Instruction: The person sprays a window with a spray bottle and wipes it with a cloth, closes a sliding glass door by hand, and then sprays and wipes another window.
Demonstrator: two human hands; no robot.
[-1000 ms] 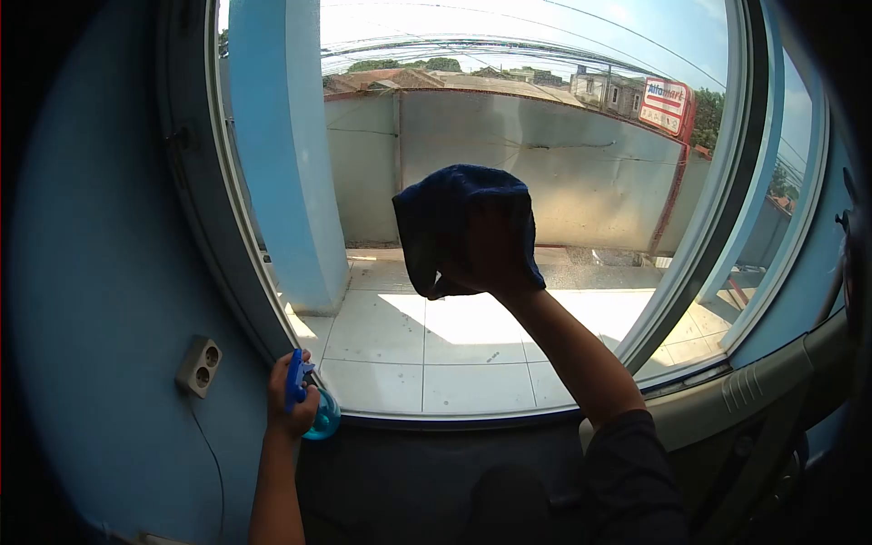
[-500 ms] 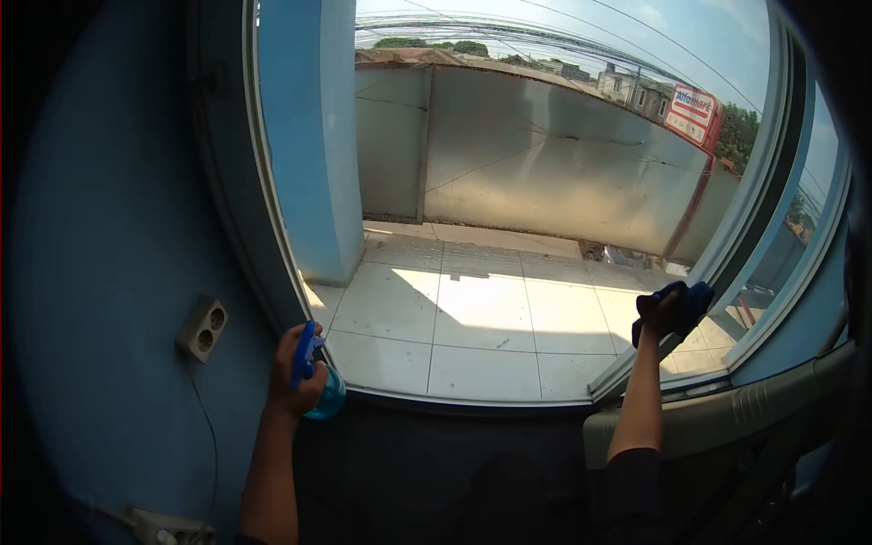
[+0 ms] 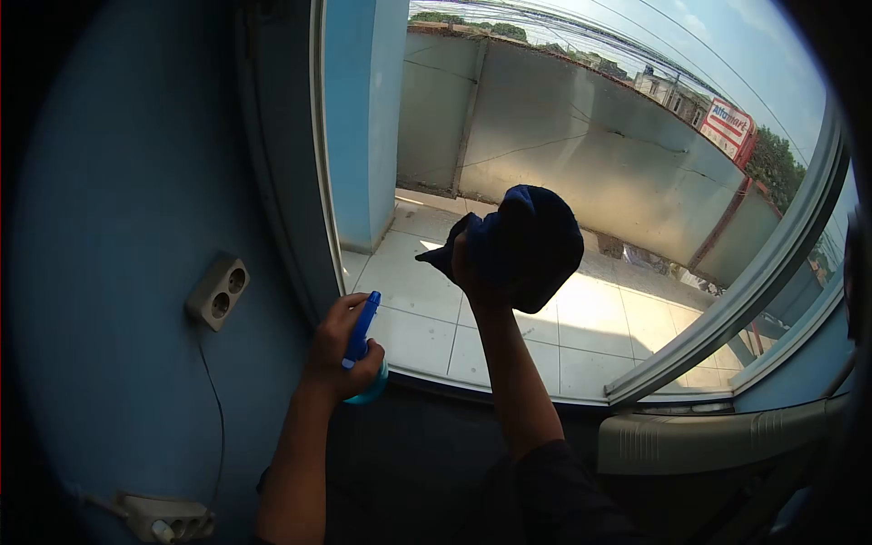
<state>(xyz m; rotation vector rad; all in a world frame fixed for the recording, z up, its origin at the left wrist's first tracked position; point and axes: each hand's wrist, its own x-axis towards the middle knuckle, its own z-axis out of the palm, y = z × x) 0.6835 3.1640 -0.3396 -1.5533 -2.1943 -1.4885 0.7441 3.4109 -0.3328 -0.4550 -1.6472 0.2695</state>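
The left hand [image 3: 336, 356] has its fingers wrapped around a spray bottle [image 3: 361, 331], its blue top standing between thumb and fingertips, its teal body just below them. The right hand's [image 3: 481, 280] fingers, partly hidden, grip a dark blue cloth [image 3: 542, 243] that bulges beyond them. Left of the left fingers is a wall socket [image 3: 219, 291].

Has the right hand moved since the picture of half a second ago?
Yes, the right hand has moved left, away from the window's right post.
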